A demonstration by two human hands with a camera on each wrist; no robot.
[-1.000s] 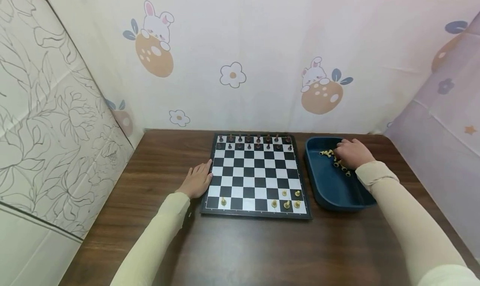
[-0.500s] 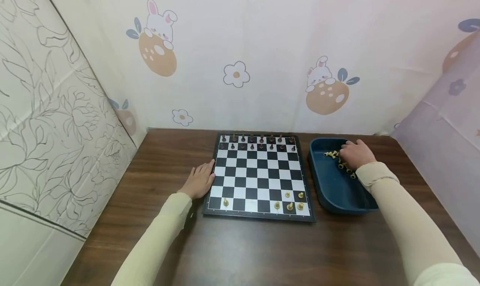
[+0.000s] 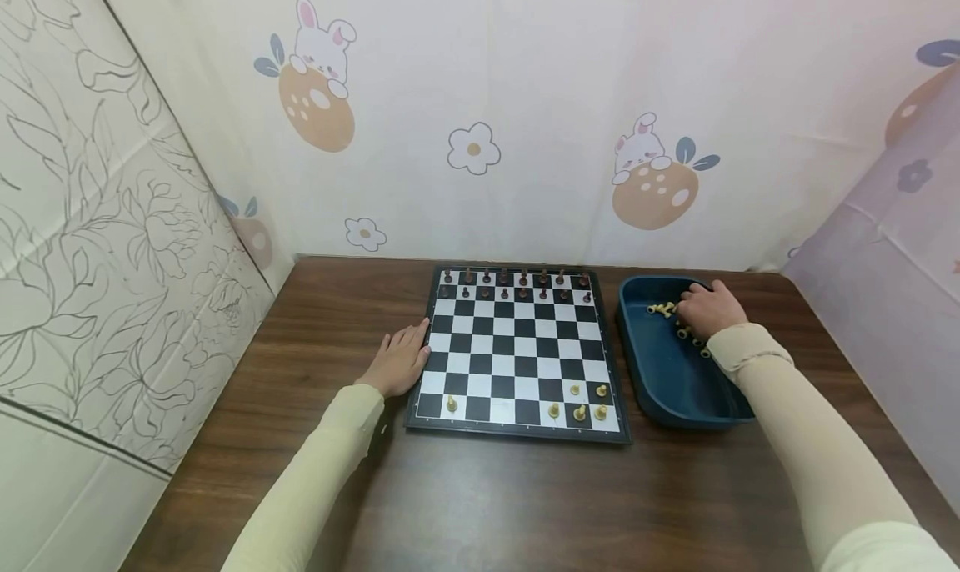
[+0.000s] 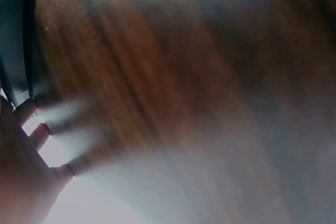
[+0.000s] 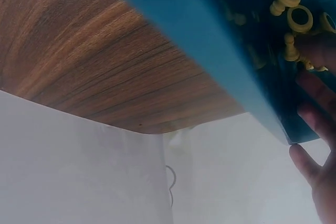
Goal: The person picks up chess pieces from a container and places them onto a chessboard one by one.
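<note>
In the head view my left hand lies flat on the table, fingers spread, its fingertips at the left edge of the chessboard. The left wrist view shows those fingers beside the board's dark side. My right hand reaches into the blue tray right of the board. From the right wrist, its thumb and forefinger are among yellow chess pieces; whether they pinch one is hidden. Several yellow pieces stand at the board's near right, and one yellow piece at near left.
Dark brown chess pieces fill the board's two far rows. More yellow pieces lie loose in the tray's far half. Behind the wooden table hangs a patterned cloth, close to the board and tray.
The head view has shifted slightly, so the board and tray appear a little further right. My right hand stays in the tray among the yellow pieces, moving only slightly. My left hand keeps its place.
</note>
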